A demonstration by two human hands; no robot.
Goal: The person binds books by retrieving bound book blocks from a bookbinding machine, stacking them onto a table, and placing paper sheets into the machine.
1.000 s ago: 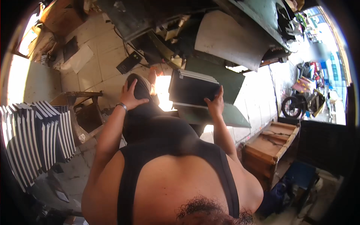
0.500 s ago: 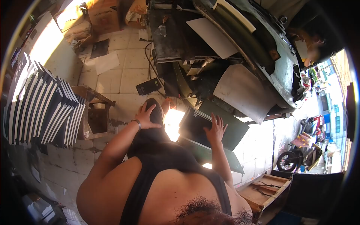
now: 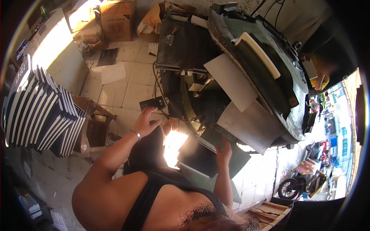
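Observation:
My left hand [image 3: 146, 121], with a metal bracelet at the wrist, is raised just above my knee in dark cloth. Its fingers and thumb are apart and hold nothing. On the other side, my right hand [image 3: 223, 154] is over a black-covered book [image 3: 200, 154] and a dark green board [image 3: 241, 163], fingers upward and apart. Whether its edge touches the book I cannot tell. Between my legs and the book is a patch of bright sunlight on the floor.
A tall stack of dark books with white page edges [image 3: 42, 111] stands left, beside a wooden stool [image 3: 94, 123]. Ahead is a big, worn green machine [image 3: 266, 73] with grey sheets [image 3: 233, 82] against it. Another person [image 3: 322, 73] is at far right, near a parked motorcycle [image 3: 293, 186].
My left hand has lifted off my knee. My right hand's fingers have drawn closer together and point more upward. The view has shifted, so the machine appears lower.

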